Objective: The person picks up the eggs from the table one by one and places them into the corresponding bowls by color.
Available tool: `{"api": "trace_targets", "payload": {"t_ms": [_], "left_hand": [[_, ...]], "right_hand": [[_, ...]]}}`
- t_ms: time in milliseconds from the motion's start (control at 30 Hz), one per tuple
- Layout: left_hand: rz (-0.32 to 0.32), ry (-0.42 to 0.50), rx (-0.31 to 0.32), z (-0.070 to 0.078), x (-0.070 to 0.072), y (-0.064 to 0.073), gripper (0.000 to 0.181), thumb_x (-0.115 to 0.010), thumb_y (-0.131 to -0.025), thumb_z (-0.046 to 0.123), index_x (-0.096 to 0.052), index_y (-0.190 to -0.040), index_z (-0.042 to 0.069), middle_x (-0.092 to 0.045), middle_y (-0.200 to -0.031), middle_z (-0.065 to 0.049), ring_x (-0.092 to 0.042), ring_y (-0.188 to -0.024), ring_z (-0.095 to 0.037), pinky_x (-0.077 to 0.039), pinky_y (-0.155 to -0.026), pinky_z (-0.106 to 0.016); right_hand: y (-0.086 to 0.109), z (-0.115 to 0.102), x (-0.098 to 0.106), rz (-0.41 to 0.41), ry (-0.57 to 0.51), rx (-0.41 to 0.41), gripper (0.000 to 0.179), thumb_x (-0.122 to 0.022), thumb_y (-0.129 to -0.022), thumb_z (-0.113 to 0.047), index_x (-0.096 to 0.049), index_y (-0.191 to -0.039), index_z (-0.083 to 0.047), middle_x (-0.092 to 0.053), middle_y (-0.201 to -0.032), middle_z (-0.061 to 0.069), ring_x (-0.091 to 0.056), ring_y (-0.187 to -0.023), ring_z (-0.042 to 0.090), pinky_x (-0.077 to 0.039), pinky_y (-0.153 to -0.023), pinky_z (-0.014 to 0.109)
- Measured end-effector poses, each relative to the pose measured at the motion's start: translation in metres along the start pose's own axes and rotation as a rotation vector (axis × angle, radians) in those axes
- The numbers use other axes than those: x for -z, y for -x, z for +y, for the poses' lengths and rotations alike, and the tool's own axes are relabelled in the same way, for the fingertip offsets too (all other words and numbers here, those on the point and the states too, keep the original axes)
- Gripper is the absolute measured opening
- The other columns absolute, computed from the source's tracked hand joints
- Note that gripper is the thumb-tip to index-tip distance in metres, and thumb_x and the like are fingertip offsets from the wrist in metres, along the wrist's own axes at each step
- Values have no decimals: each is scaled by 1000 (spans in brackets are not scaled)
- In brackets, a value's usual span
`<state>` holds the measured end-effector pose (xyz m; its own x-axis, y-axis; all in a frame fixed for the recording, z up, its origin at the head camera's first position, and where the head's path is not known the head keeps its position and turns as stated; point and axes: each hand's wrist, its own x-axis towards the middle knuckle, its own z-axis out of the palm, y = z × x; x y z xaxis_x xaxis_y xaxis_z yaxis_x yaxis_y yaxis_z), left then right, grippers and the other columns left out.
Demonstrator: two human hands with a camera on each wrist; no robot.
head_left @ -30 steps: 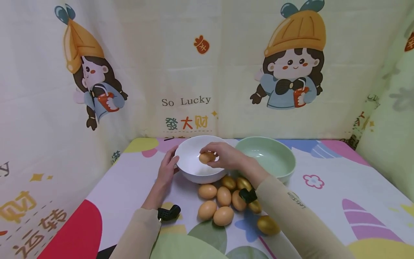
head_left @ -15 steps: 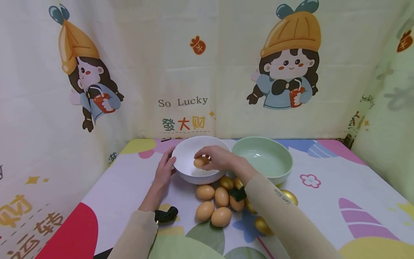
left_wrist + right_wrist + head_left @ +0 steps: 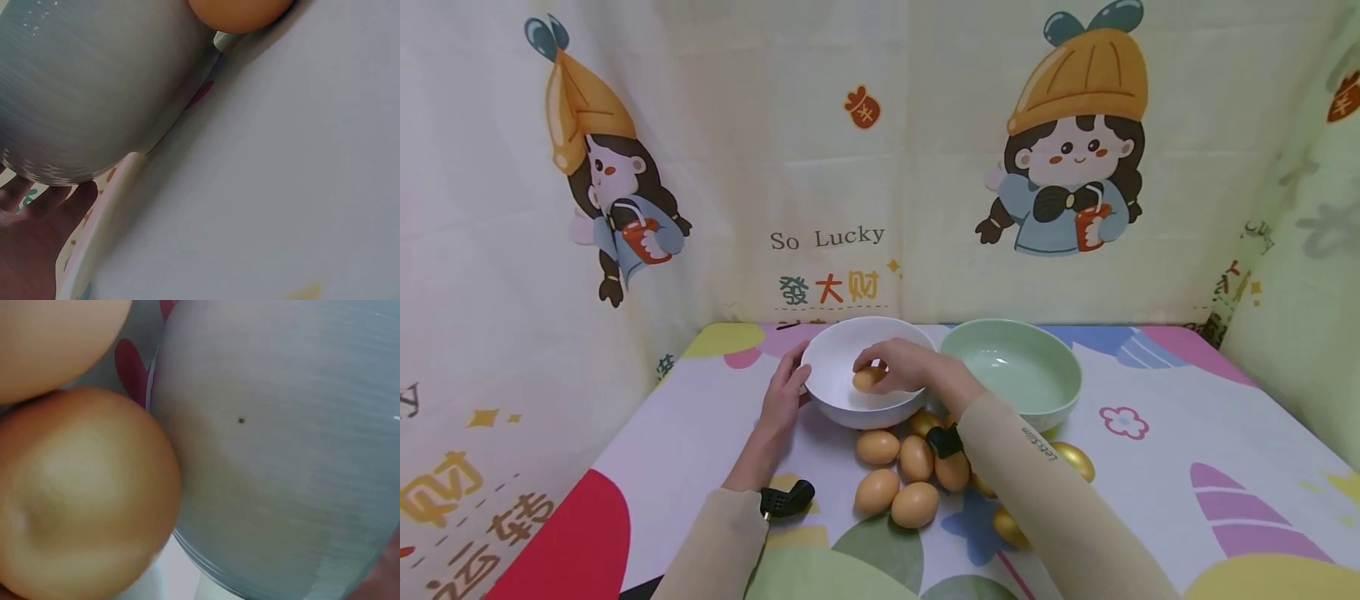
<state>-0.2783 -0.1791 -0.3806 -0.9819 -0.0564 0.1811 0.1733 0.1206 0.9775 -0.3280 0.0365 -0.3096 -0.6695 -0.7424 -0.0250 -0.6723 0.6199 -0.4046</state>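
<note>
My left hand grips the left side of a white bowl, thumb at the rim; in the left wrist view its fingertips lie against the outer wall. Inside that bowl, low over its bottom, my right hand pinches a brown egg. Several brown eggs lie on the table in front of the bowl. Gold eggs lie among and beside them, some partly hidden under my right forearm. The right wrist view has one gold egg close against the bowl's outside.
A pale green bowl stands just right of the white one, its inside partly in view. The table has a colourful printed cloth. Behind it hangs a cream curtain with cartoon figures. Each wrist wears a small black camera.
The right hand has lowered the brown egg deeper into the white bowl and slightly left. A gold egg has come into view beyond the right forearm. The left hand keeps its hold.
</note>
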Motion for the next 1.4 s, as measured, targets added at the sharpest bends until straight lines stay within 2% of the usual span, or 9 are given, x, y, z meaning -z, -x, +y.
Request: {"api": "trace_targets", "payload": {"t_ms": [333,600,733,867,967,1033,1167,1300,1400], "left_hand": [[-6,-18,-15,-1,-2,1,45,-38,-99,28,-33,-144,24,-35,-143,4,-41,-121,-20,-41,-93,-45],[-2,-10,-12,0,-1,1,45,-38,-99,28,-33,-144,24,-33,-145,5,-40,-122,-19,-41,-93,-46],[-12,2,-18,5,-1,2,46,-38,-100,26,-31,-145,21,-33,-146,2,-40,-123,-21,-40,-93,-47],[-23,19,-9,8,0,3,46,-38,-100,26,-31,-145,20,-32,-146,1,-39,-123,-22,-39,-94,-47],[-22,17,-16,3,0,1,46,-38,-100,27,-32,-144,22,-33,-145,3,-40,-123,-21,-40,-93,-47],[-14,7,-21,-2,0,-1,46,-38,-99,29,-32,-144,23,-34,-145,4,-41,-122,-20,-41,-93,-46],[-14,5,-19,-2,-1,-2,45,-38,-99,29,-33,-144,23,-34,-145,4,-42,-121,-21,-41,-92,-45],[-26,28,-7,9,-1,3,45,-38,-100,25,-32,-144,20,-32,-146,1,-41,-121,-23,-40,-93,-46],[-41,39,1,20,-2,10,47,-36,-100,20,-29,-146,14,-30,-148,-3,-39,-123,-26,-38,-95,-48]], "right_hand": [[-1,1,-6,-27,28,-79,34,-72,-82,-12,-65,-114,-20,-60,-102,-8,-51,-92,14,-43,-84,24],[-3,1,-7,-41,93,-69,34,-70,-84,-14,-65,-116,-22,-61,-103,-9,-51,-91,12,-41,-85,23],[-4,0,-5,-31,84,-56,38,-70,-83,-12,-63,-120,-20,-61,-108,-7,-52,-94,13,-41,-88,25],[-4,-1,-2,8,3,-53,41,-70,-84,-14,-60,-124,-18,-59,-120,-3,-51,-109,18,-39,-96,30],[-2,-3,2,56,-32,-45,42,-70,-84,-18,-59,-125,-19,-57,-125,-2,-47,-118,19,-36,-100,33],[0,-5,5,80,-22,-41,43,-70,-84,-21,-59,-125,-20,-55,-127,-4,-47,-118,17,-36,-99,33],[6,-7,12,113,-29,-12,43,-69,-85,-21,-58,-126,-19,-52,-129,-5,-46,-119,18,-39,-96,33],[14,-8,17,137,-51,43,43,-69,-85,-18,-58,-126,-15,-53,-128,-3,-46,-120,22,-41,-95,33],[20,-10,19,149,-28,77,44,-69,-85,-19,-58,-127,-14,-54,-127,-3,-46,-120,21,-39,-97,32]]}}
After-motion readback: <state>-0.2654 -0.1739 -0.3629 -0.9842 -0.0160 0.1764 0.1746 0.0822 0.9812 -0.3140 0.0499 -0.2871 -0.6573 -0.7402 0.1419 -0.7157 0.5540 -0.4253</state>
